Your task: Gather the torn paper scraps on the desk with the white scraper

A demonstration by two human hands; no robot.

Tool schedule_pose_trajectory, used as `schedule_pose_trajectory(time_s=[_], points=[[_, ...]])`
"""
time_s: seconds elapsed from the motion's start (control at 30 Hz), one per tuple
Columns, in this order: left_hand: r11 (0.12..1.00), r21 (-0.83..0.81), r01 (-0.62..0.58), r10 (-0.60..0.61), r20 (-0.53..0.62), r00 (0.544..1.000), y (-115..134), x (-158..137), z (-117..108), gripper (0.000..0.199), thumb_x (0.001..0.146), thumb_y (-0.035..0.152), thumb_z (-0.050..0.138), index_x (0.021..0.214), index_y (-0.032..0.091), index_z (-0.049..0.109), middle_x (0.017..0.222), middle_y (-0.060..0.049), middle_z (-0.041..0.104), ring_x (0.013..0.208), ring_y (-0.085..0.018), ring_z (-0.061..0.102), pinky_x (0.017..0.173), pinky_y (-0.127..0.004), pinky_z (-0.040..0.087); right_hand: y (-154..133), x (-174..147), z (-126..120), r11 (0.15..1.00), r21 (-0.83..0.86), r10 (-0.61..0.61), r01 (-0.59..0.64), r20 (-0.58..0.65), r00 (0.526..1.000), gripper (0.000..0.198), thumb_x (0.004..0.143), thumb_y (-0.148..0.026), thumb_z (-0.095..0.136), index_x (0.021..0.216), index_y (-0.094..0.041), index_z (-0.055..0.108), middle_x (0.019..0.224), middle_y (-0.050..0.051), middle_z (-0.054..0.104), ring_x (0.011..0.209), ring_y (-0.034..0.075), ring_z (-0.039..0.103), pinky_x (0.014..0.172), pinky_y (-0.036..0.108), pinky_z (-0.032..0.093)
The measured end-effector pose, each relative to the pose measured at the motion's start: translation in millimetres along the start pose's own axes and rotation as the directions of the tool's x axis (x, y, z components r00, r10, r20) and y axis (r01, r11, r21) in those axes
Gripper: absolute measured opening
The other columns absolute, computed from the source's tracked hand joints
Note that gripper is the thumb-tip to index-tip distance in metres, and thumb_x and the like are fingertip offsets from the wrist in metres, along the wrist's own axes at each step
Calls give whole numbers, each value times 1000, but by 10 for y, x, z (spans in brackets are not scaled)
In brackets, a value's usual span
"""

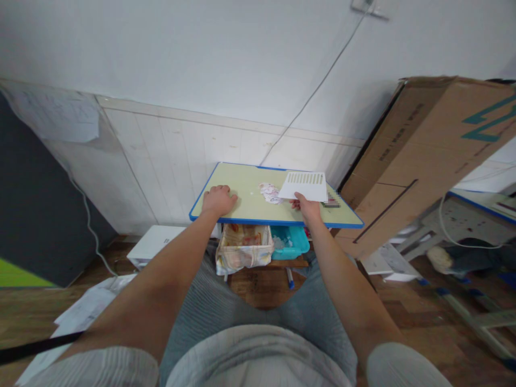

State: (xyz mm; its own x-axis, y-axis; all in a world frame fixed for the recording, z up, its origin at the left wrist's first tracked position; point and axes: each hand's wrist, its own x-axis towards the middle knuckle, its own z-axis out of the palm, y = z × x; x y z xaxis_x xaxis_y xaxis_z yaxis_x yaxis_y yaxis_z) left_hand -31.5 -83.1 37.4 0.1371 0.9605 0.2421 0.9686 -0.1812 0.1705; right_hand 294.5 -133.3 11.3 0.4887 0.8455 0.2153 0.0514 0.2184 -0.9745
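My right hand point(307, 207) grips a white slotted sheet point(305, 188) by its near edge, thumb on top. A row of narrow slots runs along the sheet's far side. It is tilted above the right half of a small pale-yellow table point(237, 180) with a blue rim. Just left of the sheet lies a loose pile of small pale paper pieces point(269, 193), partly covered by it. My left hand point(220, 200) rests on the tabletop at the left, fingers slightly bent, holding nothing. A pixelated dark object point(331, 201) lies right of the sheet.
Below the tabletop sit a cloth-lined basket point(244, 252) and a turquoise bin point(296, 246) with pale bits inside. A tall cardboard box point(407, 161) stands close on the right. At the left are a white box point(155, 242) and papers point(91, 306) on the floor.
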Motion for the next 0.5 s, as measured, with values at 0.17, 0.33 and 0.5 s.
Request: schedule_pose_trajectory(time_s=[0.17,0.33,0.5], points=[[1000,4,-1,1,1,1000,-1,8,13,61,111,46,48,153,11,75,168,-24,73,156,-41,65,128,-55,53,12,5,17,1000,-21,-1,1,10,1000,18,88,-33,87,87,-25,71,69,2,80,56,20,71,55,29,60],[1000,-7,1,-1,1,1000,4,3,8,61,110,45,48,154,12,75,169,-25,72,158,-41,64,129,-56,52,17,-21,42,998,-57,4,-1,46,999,13,89,-26,84,85,-25,73,63,0,77,51,19,66,53,29,58],[1000,-8,4,-4,-3,1000,3,0,5,60,111,46,49,155,15,76,169,-24,72,157,-41,64,129,-55,52,-20,-45,36,997,-77,13,-8,68,998,16,86,-25,87,82,-25,71,61,1,76,48,19,65,50,28,57]])
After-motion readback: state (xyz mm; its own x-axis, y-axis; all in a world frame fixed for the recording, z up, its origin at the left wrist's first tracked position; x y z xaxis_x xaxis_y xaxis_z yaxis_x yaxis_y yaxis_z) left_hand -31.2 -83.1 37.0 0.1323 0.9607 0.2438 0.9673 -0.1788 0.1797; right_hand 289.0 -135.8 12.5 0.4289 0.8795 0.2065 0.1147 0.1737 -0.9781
